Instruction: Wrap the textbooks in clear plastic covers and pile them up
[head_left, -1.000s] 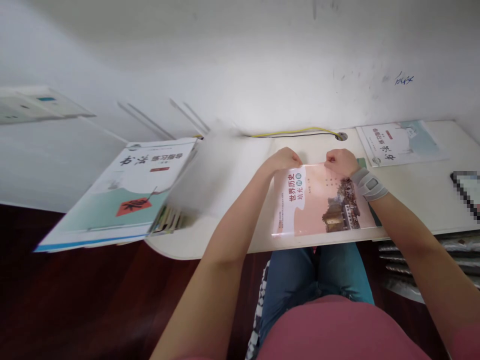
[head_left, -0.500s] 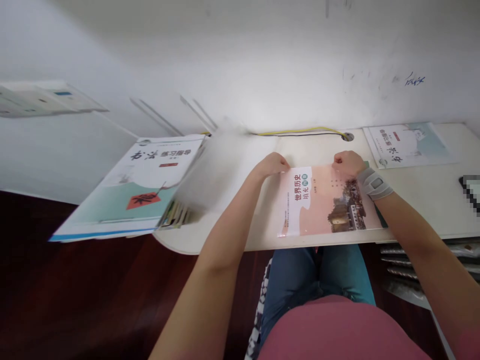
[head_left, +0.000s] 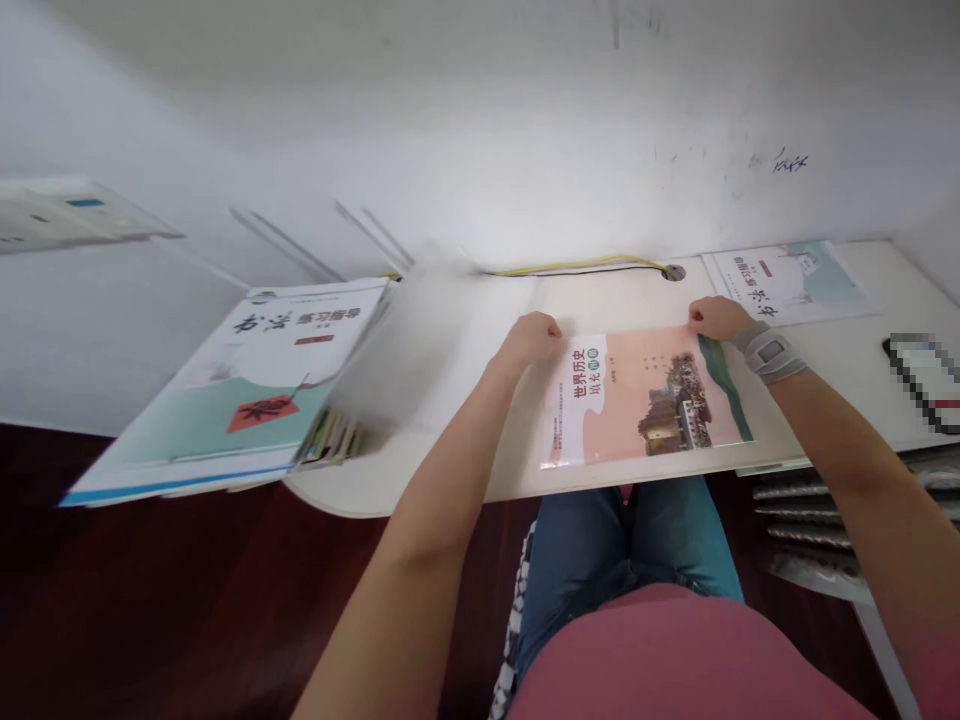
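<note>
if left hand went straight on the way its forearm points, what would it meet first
Probably the cables just before the wall, though depth is unclear and the left hand may pass above them.

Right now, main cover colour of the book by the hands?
The book is mainly peach-pink; best seen in head view.

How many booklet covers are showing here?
3: the peach booklet near the middle, a calligraphy booklet at back right, and a similar booklet atop the left stack, where more may be hidden.
</note>
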